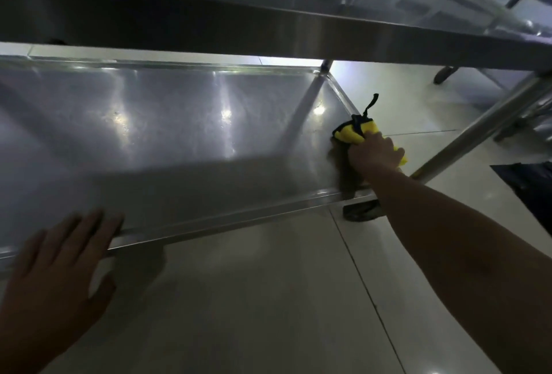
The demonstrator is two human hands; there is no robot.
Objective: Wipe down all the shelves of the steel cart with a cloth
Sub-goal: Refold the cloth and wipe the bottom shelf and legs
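the cloth [357, 132] is yellow with dark trim and a dark hanging loop. it lies bunched at the 3 o'clock end of the bottom shelf [167, 134] of the steel cart [268, 27], touching the raised side rim. judged soft, light and fully pliable; it will fold and bunch under pressure and should slide easily on smooth steel. best taken as a wad under the palm with fingers curled over the top, loop kept clear of the rim.

the right hand [375, 152] grips the cloth and presses it down on the shelf. the left hand [56, 266], at 8 o'clock, is spread wide with straight fingers, fingertips at the shelf's near rim; whether they touch it cannot be told.

the shelf is stiff, glossy and likely slippery. the cart stands on wheels, so it may roll when pushed.

no brand, label or readable writing is visible on cloth or cart.
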